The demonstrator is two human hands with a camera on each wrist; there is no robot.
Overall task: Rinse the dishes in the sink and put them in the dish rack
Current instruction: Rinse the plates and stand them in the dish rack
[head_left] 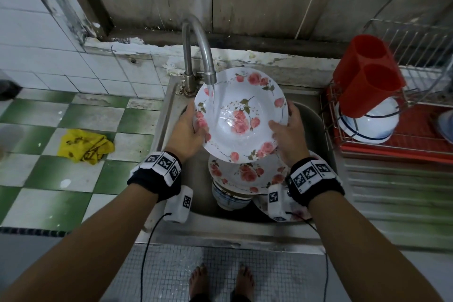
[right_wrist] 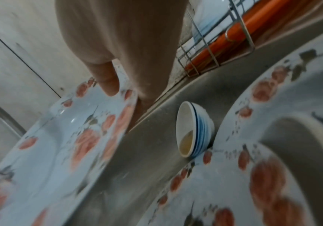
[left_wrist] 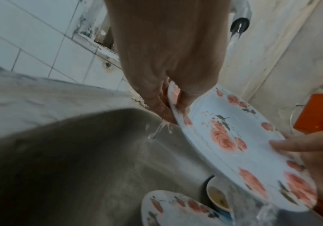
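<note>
Under the running steel tap [head_left: 199, 49], left hand [head_left: 186, 130] and right hand [head_left: 289, 135] clamped on opposite rims of a white rose-patterned plate [head_left: 241, 115], wrist view alone showing a blue-striped bowl [right_wrist: 194, 129] of brownish liquid in the sink [right_wrist: 156, 145].

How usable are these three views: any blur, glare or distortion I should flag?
Head view: mostly sharp, dim and even light, wide-angle bending at the edges, and the dish rack side smears on the right. Left wrist view: the held plate is readable, but the sink is soft. Right wrist view: heavy motion blur on the plates, and only the small bowl is fairly crisp.
</note>
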